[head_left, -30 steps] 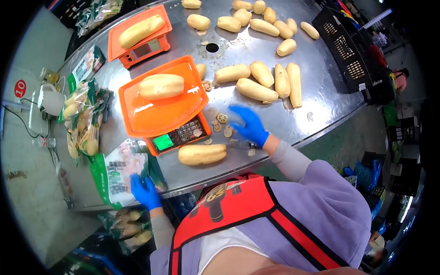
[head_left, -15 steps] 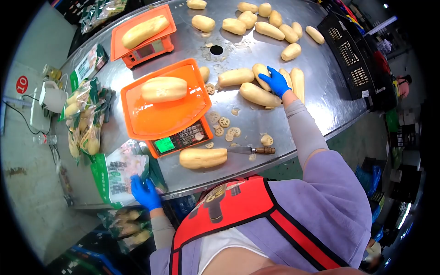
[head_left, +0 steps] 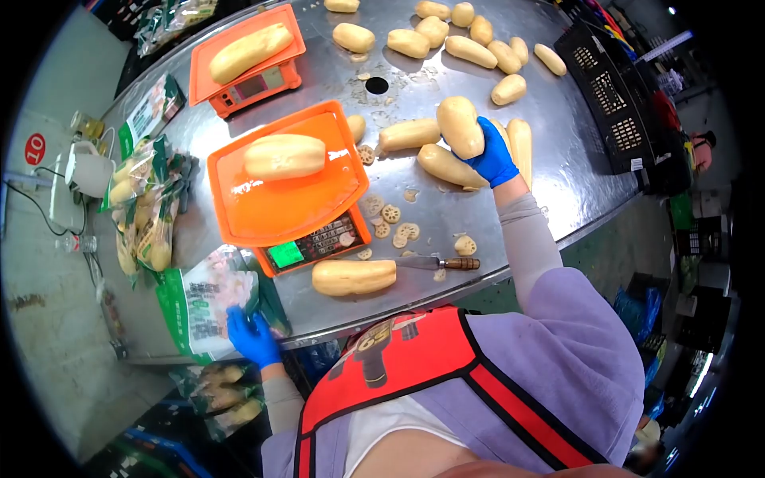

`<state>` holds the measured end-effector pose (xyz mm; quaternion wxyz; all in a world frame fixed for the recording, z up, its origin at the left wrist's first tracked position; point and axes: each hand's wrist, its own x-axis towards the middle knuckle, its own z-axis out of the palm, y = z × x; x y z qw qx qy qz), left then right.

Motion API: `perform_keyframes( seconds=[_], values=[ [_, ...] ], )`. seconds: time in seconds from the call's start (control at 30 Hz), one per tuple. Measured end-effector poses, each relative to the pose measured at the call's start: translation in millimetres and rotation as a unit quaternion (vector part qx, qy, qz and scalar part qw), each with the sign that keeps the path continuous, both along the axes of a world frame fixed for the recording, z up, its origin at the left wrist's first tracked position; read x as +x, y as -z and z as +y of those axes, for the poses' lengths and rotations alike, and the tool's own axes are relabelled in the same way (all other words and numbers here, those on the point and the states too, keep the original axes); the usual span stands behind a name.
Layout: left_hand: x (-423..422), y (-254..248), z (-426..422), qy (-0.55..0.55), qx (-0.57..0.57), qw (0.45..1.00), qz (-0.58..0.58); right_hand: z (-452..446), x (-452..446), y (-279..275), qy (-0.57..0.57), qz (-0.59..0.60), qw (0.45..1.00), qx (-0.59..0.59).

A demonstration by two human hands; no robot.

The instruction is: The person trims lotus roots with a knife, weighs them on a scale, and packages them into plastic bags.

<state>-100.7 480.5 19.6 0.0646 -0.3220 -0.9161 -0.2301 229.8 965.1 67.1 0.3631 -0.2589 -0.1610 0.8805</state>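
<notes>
My right hand (head_left: 496,155), in a blue glove, grips a peeled lotus root (head_left: 460,126) and holds it above the table. Under and beside it lie another lotus root (head_left: 448,166) and a longer lotus root (head_left: 409,135). My left hand (head_left: 253,336), also gloved in blue, rests with fingers apart on printed plastic bags (head_left: 213,295) at the table's near edge. One lotus root (head_left: 285,156) sits on the orange tray of a scale (head_left: 279,203). In front of that scale are a lotus root (head_left: 354,276) and a knife with a wooden handle (head_left: 460,263).
A second orange scale (head_left: 291,76) carries a lotus root (head_left: 251,52). Cut lotus slices (head_left: 390,213) are scattered mid-table. Several lotus roots (head_left: 470,52) lie at the back. A black crate (head_left: 606,95) stands at the right edge, filled bags (head_left: 151,211) at the left.
My right hand has closed on a lotus root and lifted it off the table, turning it more upright. My left hand has stayed on the bags.
</notes>
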Motion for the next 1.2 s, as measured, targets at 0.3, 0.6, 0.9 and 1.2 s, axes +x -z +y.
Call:
perform_keyframes(
  seconds=[0.3, 0.6, 0.9, 1.2],
  values=[
    [1, -2, 0, 0.003, 0.013, 1.000, -0.008, -43, -30, -23, -0.129, -0.186, 0.932, 0.282],
    [1, -2, 0, 0.000, 0.008, 1.000, -0.008, -95, -42, 17, -0.093, -0.458, 0.522, 0.714],
    [1, -2, 1, -0.001, -0.009, 1.000, 0.003, -100, -40, 29, -0.085, -0.509, 0.456, 0.725],
    [3, -7, 2, -0.008, -0.024, 1.000, -0.014, -43, -36, 7, -0.057, -0.434, 0.551, 0.711]
  ],
)
